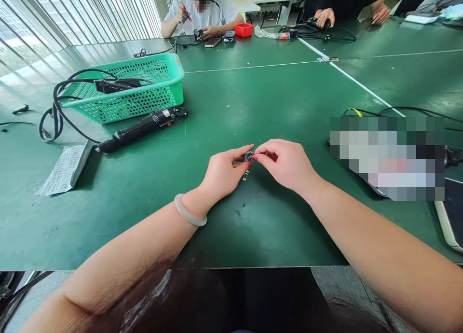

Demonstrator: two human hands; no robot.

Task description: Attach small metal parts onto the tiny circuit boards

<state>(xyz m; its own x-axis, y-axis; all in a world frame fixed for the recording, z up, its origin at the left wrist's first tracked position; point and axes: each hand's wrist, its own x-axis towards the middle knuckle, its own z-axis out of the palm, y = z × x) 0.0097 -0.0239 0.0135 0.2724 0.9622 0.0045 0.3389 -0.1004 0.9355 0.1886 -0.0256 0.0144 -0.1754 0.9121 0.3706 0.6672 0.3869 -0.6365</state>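
Near the middle of the green table (pixel 217 241), my left hand (pixel 226 171) pinches a small dark part (pixel 248 156) between thumb and fingers. A light ring-shaped bracelet (pixel 190 212) circles that wrist. From the right, my right hand (pixel 285 161) meets the same part with thumb and index fingertip pressed together at its edge. The part is too small to make out in detail. Just below the left fingertips a small pale metal-like piece (pixel 246 175) shows; whether it is joined to the dark part I cannot tell.
A green basket (pixel 133 99) with black cables stands at the left, a black electric screwdriver (pixel 141 128) before it and a wrapped packet (pixel 67 169) nearby. A blurred item (pixel 390 159) lies right. Across the table, a person (pixel 202 14) handles small items near a red box (pixel 243 30).
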